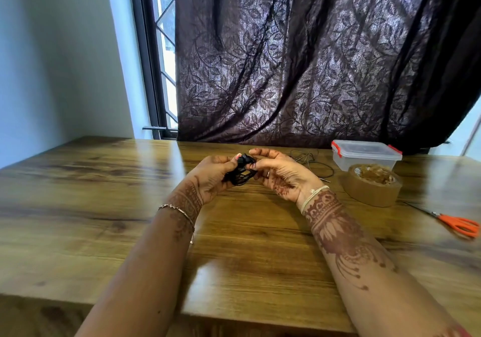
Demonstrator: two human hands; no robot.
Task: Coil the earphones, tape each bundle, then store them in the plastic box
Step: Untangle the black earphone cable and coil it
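Table: wood grain is seen, glossy, window light mirrored on it mid-frame.
Curtain: thin leaf-patterned cloth, matt, light let through, upper right.
Plastic box: clear smooth plastic, red clips, right.
Tape roll: brown, shiny film, right.
Scissors: orange plastic handles, metal blades, right edge.
Black earphones: matt cord, centre.
Bracelet: thin metal links, left of centre.

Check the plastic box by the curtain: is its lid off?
No, the lid with red clips sits on the plastic box behind the tape roll.
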